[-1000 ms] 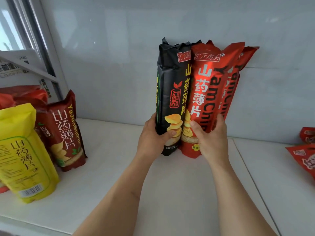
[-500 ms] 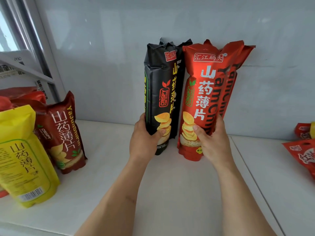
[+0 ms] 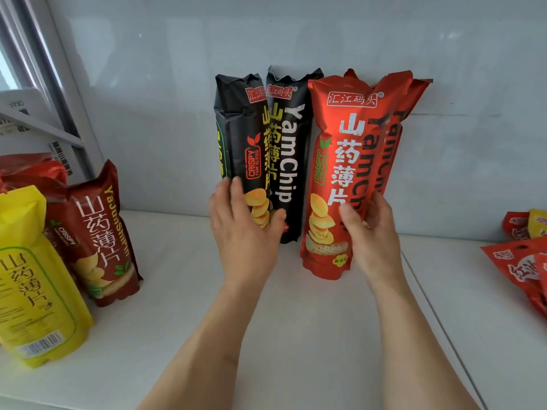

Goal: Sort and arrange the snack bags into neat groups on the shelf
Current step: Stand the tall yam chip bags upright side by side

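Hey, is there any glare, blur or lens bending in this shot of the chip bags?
Head view: soft glare streaks on the front red bag and the black bags; the window frame at the left bows from wide-angle distortion; both hands look slightly soft.

Noted a pale grey, glossy wall [image 3: 148, 99] across the far side, marked at the right by a thin horizontal seam [image 3: 473, 114]. Found a grey window frame [image 3: 59, 84] slanting up at the far left. Made out white printed cardboard [image 3: 23, 105] beside it, lettering too blurred to read.
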